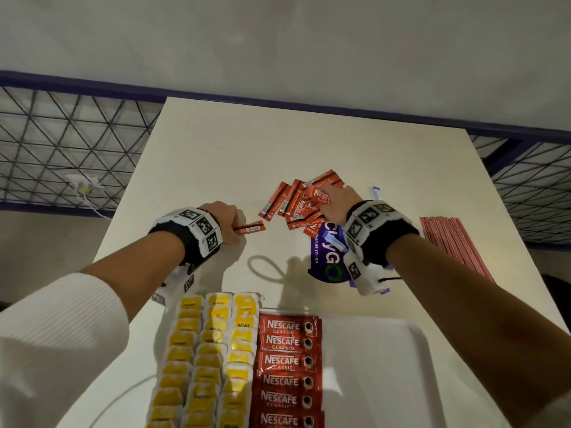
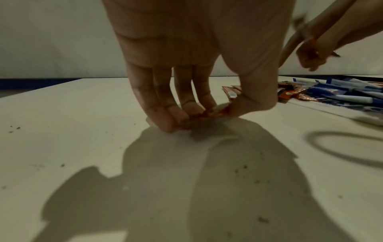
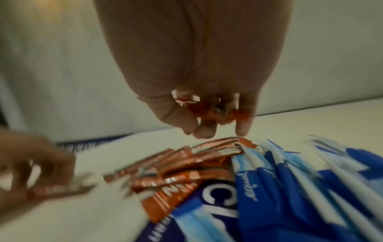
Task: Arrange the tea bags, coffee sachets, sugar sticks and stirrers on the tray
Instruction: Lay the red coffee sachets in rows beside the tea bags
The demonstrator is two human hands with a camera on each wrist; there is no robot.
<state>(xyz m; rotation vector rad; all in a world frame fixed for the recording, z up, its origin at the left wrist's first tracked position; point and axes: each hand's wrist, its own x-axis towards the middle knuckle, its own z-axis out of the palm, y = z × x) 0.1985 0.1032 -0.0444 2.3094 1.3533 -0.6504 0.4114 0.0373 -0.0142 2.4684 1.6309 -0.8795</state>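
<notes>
A white tray [image 1: 386, 366] at the near edge holds three columns of yellow tea bags [image 1: 210, 350] and one column of red Nescafe coffee sachets [image 1: 285, 362]. More red sachets lie in a loose pile [image 1: 296, 205] mid-table. My left hand [image 1: 230, 223] pinches one red sachet [image 1: 250, 227] against the table, left of the pile; thumb and fingers close on it [image 2: 207, 113]. My right hand [image 1: 335, 202] is over the pile and grips a sachet [image 3: 211, 111] in curled fingers. Blue sugar sticks [image 3: 279, 172] lie under my right wrist. Red stirrers [image 1: 448, 239] lie at the right.
A purple printed bag [image 1: 327, 257] lies under the sugar sticks and part of the sachet pile. The tray's right half is bare white. Table edges run close on the left and behind the stirrers. A wire mesh panel [image 1: 61, 143] stands beyond the table.
</notes>
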